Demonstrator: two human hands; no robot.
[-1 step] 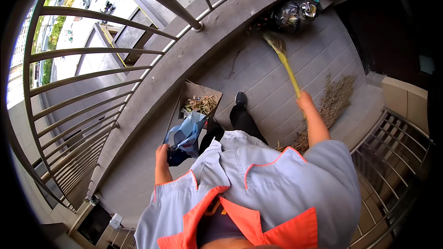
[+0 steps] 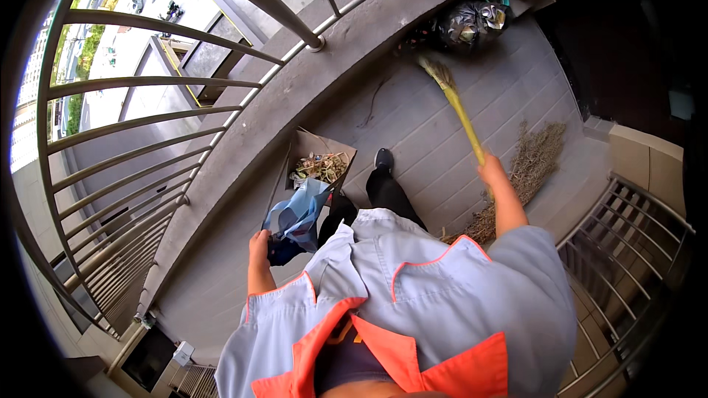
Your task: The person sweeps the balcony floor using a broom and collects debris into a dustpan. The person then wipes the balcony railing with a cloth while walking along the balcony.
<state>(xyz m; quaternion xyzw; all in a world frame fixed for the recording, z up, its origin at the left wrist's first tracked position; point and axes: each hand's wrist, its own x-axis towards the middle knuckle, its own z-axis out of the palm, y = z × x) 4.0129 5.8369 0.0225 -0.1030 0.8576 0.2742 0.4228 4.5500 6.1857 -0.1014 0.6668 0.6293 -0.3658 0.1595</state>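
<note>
My right hand (image 2: 492, 169) is closed around the yellow handle of a broom (image 2: 464, 121). Its bristles, blurred by motion, touch or nearly touch the tiled floor just short of a black plastic bag. At my left side, my left hand (image 2: 259, 245) is closed on what looks like the handle of a long-handled dustpan (image 2: 302, 145); the fingers are partly hidden. Dry leaves and scraps (image 2: 321, 166) lie in the pan, which is by my feet. A light blue plastic bag (image 2: 299, 214) hangs between that hand and the pan.
The stuffed black bag (image 2: 472, 26) sits against the curved ledge (image 2: 284, 92), which carries a metal railing (image 2: 162, 82). To my right lies a heap of dry twigs (image 2: 537, 155), near a metal rack (image 2: 627, 232). A stray twig (image 2: 375, 102) is on the floor.
My right hand has shifted slightly down and to the right with the broom, and its bristles have moved a little. My left hand and the dustpan stay where they were.
</note>
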